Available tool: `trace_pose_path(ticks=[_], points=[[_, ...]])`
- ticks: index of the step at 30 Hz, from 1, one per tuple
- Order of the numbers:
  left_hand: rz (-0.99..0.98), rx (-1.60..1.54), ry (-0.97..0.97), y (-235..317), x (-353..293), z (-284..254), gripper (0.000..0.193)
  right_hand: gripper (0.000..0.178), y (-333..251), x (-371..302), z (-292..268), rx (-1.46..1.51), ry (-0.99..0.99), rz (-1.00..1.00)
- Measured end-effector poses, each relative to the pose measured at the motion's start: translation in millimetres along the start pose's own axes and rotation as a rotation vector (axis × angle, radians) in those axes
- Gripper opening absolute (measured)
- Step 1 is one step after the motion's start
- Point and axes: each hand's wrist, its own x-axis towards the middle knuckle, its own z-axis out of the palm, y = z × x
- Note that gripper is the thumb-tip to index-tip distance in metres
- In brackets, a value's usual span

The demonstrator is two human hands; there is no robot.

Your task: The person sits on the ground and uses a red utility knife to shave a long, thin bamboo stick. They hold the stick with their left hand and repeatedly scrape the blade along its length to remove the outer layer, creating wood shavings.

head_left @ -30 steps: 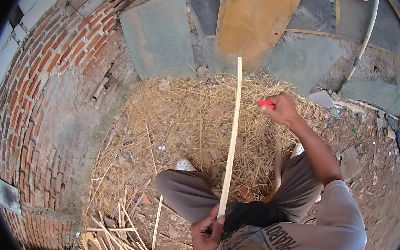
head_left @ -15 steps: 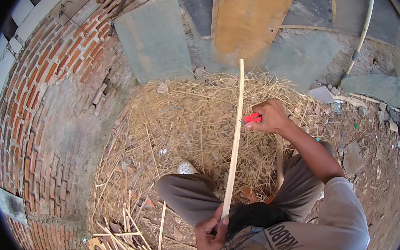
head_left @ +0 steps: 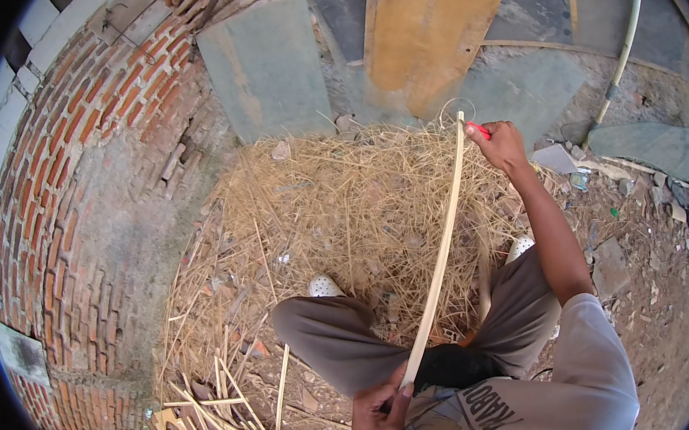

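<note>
A long pale strip, apparently bamboo (head_left: pixel 442 268), runs from beside my body up and away to the right. Near its lower end my left hand (head_left: pixel 384 410) grips it, fingers wrapped around. At the far end, my right hand (head_left: pixel 502 146) is closed on a red-handled knife (head_left: pixel 477 129), whose blade is mostly hidden against the strip. A thin curled shaving (head_left: pixel 458 104) loops around the strip's tip. Between and beyond my legs lies a heap of straw-coloured shavings (head_left: pixel 344 207).
Several cut strips (head_left: pixel 224 425) lie in a pile at the lower left. A worn brick wall (head_left: pixel 63 217) rises on the left. Grey boards (head_left: pixel 264 69) and a tan board (head_left: pixel 434 24) lean at the back. Rubble and a pale pipe (head_left: pixel 627 47) are on the right.
My right hand with the knife has moved away and rightward along the strip to its tip, where a curl now shows. The strip's far end has swung right; my left hand shifted slightly right and nearer.
</note>
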Motion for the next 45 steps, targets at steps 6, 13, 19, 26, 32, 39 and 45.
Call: trace_pose_path(ticks=[6,13,19,26,32,39,45], points=[[-0.073,0.051,-0.070,20.6,-4.0,3.4,0.027,0.080,41.0,21.0,12.9,0.065,0.133,0.232],[-0.043,0.033,0.129,-14.4,-11.8,-17.9,0.031,0.078,2.8,-10.4,-2.0,0.158,-0.064,0.160],[0.004,0.090,0.194,0.9,7.9,-20.5,0.027,0.066,-100.0,-105.5,13.2,0.015,-0.215,-0.626],[-0.002,0.136,0.169,14.1,13.3,-12.9,0.030,0.070,-90.3,-101.8,21.3,0.001,-0.244,-0.589],[0.022,0.134,0.100,16.3,17.7,-9.9,0.033,0.071,-76.5,-86.1,19.0,-0.039,-0.208,-0.509],[0.023,0.097,0.065,10.9,7.9,-5.9,0.032,0.075,-43.4,-43.7,23.6,-0.089,-0.201,-0.180],[0.079,0.093,0.029,3.7,4.1,-8.1,0.032,0.074,-32.1,-32.7,23.6,-0.065,-0.152,-0.128]])
